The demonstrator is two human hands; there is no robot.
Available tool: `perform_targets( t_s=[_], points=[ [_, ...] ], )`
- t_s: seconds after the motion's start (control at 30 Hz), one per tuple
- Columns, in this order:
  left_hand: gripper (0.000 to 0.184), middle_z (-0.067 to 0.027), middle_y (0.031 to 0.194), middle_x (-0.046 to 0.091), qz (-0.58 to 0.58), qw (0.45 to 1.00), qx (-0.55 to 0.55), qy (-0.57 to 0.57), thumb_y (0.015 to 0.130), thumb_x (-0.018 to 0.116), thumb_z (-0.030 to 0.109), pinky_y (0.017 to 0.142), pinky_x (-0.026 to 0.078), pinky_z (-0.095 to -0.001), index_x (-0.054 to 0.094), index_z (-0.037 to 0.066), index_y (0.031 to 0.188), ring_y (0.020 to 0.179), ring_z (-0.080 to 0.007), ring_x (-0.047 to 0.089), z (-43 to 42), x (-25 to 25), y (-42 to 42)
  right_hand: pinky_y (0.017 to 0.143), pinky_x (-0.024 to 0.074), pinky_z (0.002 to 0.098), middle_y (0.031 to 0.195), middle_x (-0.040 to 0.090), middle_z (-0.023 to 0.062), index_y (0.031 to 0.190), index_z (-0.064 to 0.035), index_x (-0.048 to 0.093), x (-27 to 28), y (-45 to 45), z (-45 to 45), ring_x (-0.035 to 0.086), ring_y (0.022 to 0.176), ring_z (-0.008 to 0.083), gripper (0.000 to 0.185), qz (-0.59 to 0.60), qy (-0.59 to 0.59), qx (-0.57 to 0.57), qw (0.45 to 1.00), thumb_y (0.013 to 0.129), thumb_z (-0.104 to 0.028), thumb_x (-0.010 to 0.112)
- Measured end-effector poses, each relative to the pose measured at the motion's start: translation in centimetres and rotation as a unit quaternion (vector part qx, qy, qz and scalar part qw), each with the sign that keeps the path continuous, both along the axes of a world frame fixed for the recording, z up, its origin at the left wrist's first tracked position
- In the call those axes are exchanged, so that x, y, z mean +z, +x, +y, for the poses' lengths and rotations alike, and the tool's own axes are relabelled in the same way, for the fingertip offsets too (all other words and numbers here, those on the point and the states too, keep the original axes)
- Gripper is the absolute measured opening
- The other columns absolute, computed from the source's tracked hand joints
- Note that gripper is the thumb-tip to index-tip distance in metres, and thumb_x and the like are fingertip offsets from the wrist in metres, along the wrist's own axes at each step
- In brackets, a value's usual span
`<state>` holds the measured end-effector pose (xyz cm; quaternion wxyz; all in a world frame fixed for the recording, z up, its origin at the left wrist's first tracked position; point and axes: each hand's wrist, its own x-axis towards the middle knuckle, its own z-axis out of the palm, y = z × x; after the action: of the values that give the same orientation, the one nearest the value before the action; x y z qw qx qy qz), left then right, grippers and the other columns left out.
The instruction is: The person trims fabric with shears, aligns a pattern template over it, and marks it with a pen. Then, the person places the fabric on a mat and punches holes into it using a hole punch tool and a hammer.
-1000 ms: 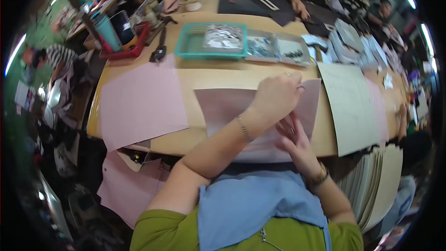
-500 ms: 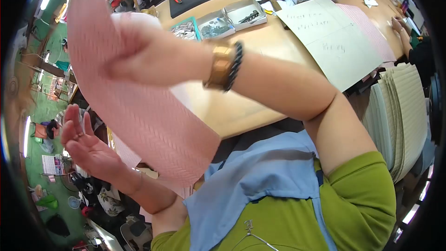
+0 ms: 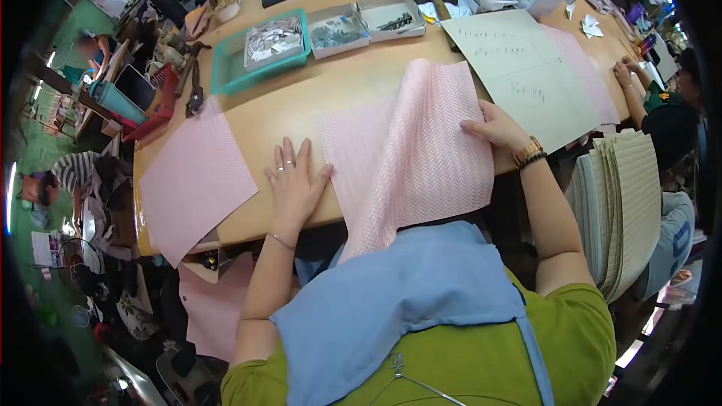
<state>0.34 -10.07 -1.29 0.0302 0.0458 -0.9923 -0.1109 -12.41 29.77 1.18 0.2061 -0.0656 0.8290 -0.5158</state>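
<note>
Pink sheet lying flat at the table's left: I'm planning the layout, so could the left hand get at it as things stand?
Probably yes: the left hand rests palm down close beside the pink sheet, with only bare tabletop showing between them.

You can see handwriting (image 3: 499, 51) on the big pale green sheet (image 3: 556, 109): two rows near the top and one more row lower down. The letters are too small and fuzzy for you to read. The blue cloth (image 3: 665, 248) at the far right has a round white mark (image 3: 682, 237). It could be a letter, but you can't tell which. So no words can be read.
</note>
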Motion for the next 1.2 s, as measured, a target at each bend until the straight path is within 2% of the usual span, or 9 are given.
perform_targets(
  t_s=[0.27, 0.3, 0.37, 0.57, 0.67, 0.77, 0.8, 0.9, 1.2],
  points=[
    [0.038, -0.0149, 0.112, 0.058, 0.119, 0.975, -0.093, 0.16, 0.086, 0.066, 0.03, 0.091, 0.041, -0.0457, 0.055, 0.004, 0.112, 0.107, -0.0302, 0.054, 2.3, 0.4, -2.5, 0.098, 0.0422, 0.039, 0.131, 0.053, 0.0146, 0.132, 0.0017, 0.046, -3.8, 3.0, -3.1, 0.052, 0.12, 0.0233, 0.063, -0.195, -0.369, -0.042, 0.908, 0.092, -0.046, 0.051],
    [0.032, -0.013, 0.104, 0.061, 0.132, 0.969, -0.096, 0.186, 0.085, 0.067, 0.026, 0.086, 0.044, -0.0425, 0.057, 0.004, 0.106, 0.1, -0.0279, 0.057, 2.5, 0.1, -2.8, 0.101, 0.0391, 0.0412, 0.134, 0.051, 0.0163, 0.133, 0.0012, 0.045, -3.3, 3.7, -3.4, 0.049, 0.123, 0.0258, 0.068, -0.012, -0.183, 0.051, 0.982, 0.091, -0.051, 0.051],
    [0.029, -0.0122, 0.098, 0.061, 0.047, 0.954, -0.06, 0.291, 0.088, 0.064, 0.024, 0.082, 0.046, -0.0383, 0.055, 0.003, 0.107, 0.095, -0.0271, 0.058, 2.8, 0.6, -3.2, 0.106, 0.0331, 0.0456, 0.139, 0.046, 0.0197, 0.136, 0.0002, 0.043, -1.5, 5.5, -3.9, 0.043, 0.13, 0.0307, 0.077, 0.334, 0.224, 0.22, 0.889, 0.087, -0.06, 0.05],
    [0.02, -0.011, 0.096, 0.058, 0.138, 0.914, 0.029, 0.381, 0.096, 0.054, 0.018, 0.08, 0.045, -0.0313, 0.052, 0.002, 0.108, 0.09, -0.0167, 0.055, -1.2, 0.3, -5.5, 0.112, 0.0225, 0.051, 0.146, 0.038, 0.018, 0.142, -0.0027, 0.035, -1.2, 9.6, -1.0, 0.034, 0.136, 0.0345, 0.092, 0.347, 0.27, 0.216, 0.872, 0.082, -0.07, 0.049],
    [0.017, -0.0102, 0.098, 0.058, 0.203, 0.902, 0.046, 0.377, 0.096, 0.053, 0.013, 0.084, 0.044, -0.0284, 0.052, 0.0, 0.108, 0.091, -0.0151, 0.055, -7.3, -2.1, -6.7, 0.109, 0.0312, 0.049, 0.143, 0.044, 0.0162, 0.136, -0.0071, 0.047, -0.4, 12.5, 3.2, 0.04, 0.132, 0.034, 0.069, 0.352, 0.291, 0.213, 0.864, 0.085, -0.052, 0.059],
    [0.015, -0.0095, 0.099, 0.059, 0.166, 0.909, 0.077, 0.375, 0.095, 0.051, 0.008, 0.086, 0.044, -0.0276, 0.055, -0.002, 0.106, 0.092, -0.0154, 0.055, -9.1, -1.2, -5.4, 0.09, 0.0481, 0.0371, 0.113, 0.066, 0.0119, 0.105, -0.0039, 0.065, -1.1, 14.5, 7.3, 0.062, 0.104, 0.0297, 0.026, 0.365, 0.196, 0.063, 0.908, 0.084, -0.019, 0.068],
    [0.015, -0.0095, 0.099, 0.059, 0.159, 0.91, 0.067, 0.377, 0.095, 0.051, 0.006, 0.086, 0.044, -0.0277, 0.056, -0.002, 0.106, 0.093, -0.0154, 0.056, -9.5, -1.8, -5.4, 0.084, 0.0495, 0.0327, 0.101, 0.067, 0.0071, 0.101, -0.0029, 0.064, -1.7, 14.9, 7.9, 0.063, 0.095, 0.0214, 0.02, 0.202, 0.146, -0.101, 0.963, 0.089, -0.019, 0.064],
    [0.016, -0.0099, 0.101, 0.061, 0.18, 0.89, 0.064, 0.413, 0.093, 0.05, 0.003, 0.088, 0.044, -0.0283, 0.059, -0.002, 0.105, 0.095, -0.0163, 0.057, -8.9, -2.1, -5.9, 0.072, 0.0467, 0.0292, 0.101, 0.062, 0.0025, 0.113, -0.0101, 0.052, -3.8, 13.2, 10.0, 0.059, 0.091, 0.0159, 0.036, 0.065, -0.122, -0.417, 0.899, 0.097, -0.042, 0.053],
    [0.021, -0.0122, 0.106, 0.062, 0.179, 0.919, 0.089, 0.34, 0.091, 0.058, 0.012, 0.087, 0.047, -0.0322, 0.063, 0.0, 0.107, 0.096, -0.0231, 0.06, -4.8, -0.6, -6.6, 0.08, 0.056, 0.0339, 0.116, 0.062, 0.004, 0.12, -0.0089, 0.054, -0.9, 7.0, 9.5, 0.062, 0.102, 0.0168, 0.039, -0.012, -0.411, -0.44, 0.799, 0.092, -0.035, 0.062]
  ],
)
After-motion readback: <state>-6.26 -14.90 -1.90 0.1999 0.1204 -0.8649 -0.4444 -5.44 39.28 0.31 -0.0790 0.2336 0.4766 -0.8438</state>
